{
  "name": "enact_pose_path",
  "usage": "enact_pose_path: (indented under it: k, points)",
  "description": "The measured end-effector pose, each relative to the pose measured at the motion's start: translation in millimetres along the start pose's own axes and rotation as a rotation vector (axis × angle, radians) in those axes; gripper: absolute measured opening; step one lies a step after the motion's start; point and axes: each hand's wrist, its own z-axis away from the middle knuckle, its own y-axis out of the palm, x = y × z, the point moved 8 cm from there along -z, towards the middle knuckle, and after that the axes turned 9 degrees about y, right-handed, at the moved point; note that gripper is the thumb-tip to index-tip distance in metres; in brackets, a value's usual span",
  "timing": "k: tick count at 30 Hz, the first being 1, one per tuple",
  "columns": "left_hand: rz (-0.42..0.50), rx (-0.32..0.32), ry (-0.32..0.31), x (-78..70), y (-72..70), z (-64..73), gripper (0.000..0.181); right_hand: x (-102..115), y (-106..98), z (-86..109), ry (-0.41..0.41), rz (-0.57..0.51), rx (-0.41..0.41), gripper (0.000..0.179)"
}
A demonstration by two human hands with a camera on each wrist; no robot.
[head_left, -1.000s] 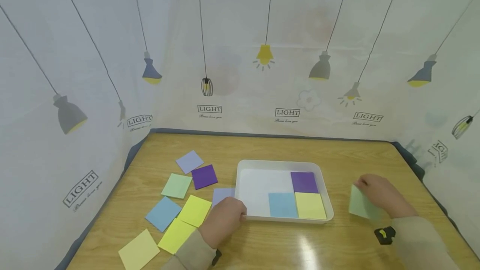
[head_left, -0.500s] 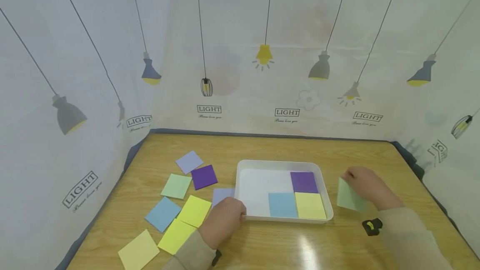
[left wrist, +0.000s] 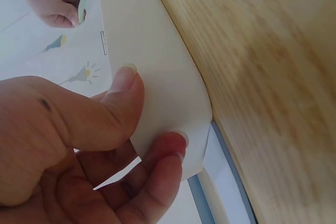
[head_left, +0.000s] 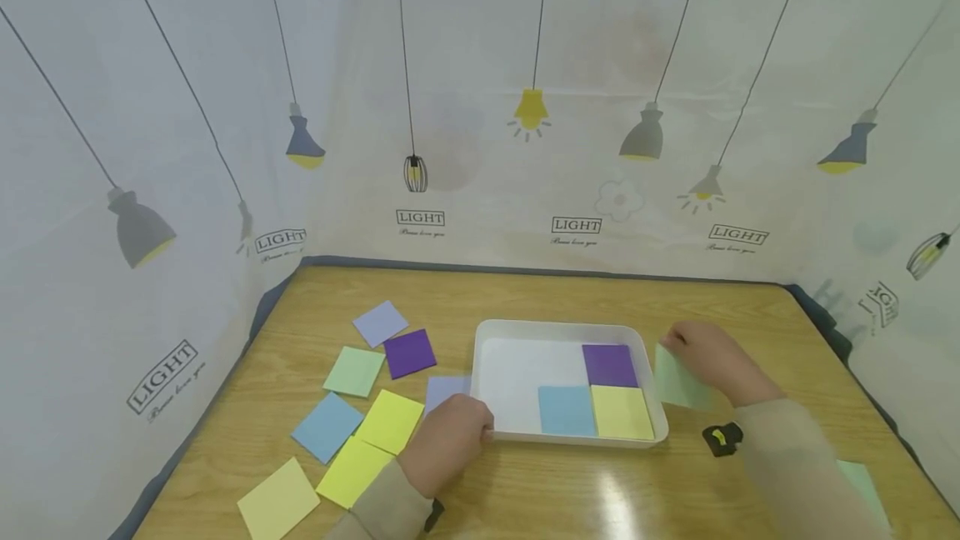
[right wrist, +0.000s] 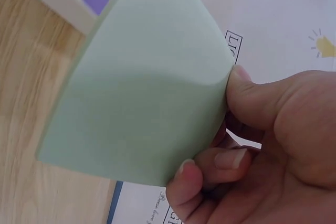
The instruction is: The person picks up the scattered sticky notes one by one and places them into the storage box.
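Observation:
A white tray (head_left: 517, 365) lies on the table with a purple sticky note pad (head_left: 610, 365), a blue pad (head_left: 566, 410) and a pale yellow pad (head_left: 622, 412) flat in its right part. My left hand (head_left: 450, 444) grips the tray's near left corner; the left wrist view shows the thumb against the tray wall (left wrist: 157, 51) and the fingers curled at it. Just beyond the tray's right wall, my right hand (head_left: 712, 361) pinches a light green sticky note pad (right wrist: 142, 82) by one edge. That pad is tilted, slightly bent and raised above the table.
Left of the tray lie several loose pads, among them a lilac (head_left: 380, 323), a purple (head_left: 410, 354), a green (head_left: 354, 372), a blue (head_left: 327, 427) and a pale yellow one (head_left: 278, 500). Another green pad (head_left: 866, 486) is partly hidden by the right sleeve. Printed cloth (head_left: 480, 107) surrounds the table.
My right hand has moved left with the green pad, close to the tray's right wall. Another green pad has come into sight beside the right sleeve. The left hand and tray stay put.

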Motion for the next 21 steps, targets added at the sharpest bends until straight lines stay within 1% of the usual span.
enact_pose_path:
  k: [4, 11, 16, 21]
  points:
    - [0.005, -0.007, 0.004, 1.5, 0.8, -0.2, 0.015, 13, 0, -3.4, -0.018, -0.003, -0.001, 0.030]
    - [0.014, -0.013, 0.000, 2.5, 1.7, -0.4, 0.016, 39, 1, -10.4, -0.064, -0.022, -0.028, 0.028]
    - [0.011, -0.012, -0.006, 2.4, 0.6, 0.0, 0.017, 48, 9, -19.1, -0.068, -0.018, -0.028, 0.027]
    - [0.024, -0.003, -0.018, 4.8, 2.1, 0.3, 0.015, 59, 17, -25.8, -0.059, -0.022, -0.006, 0.026]
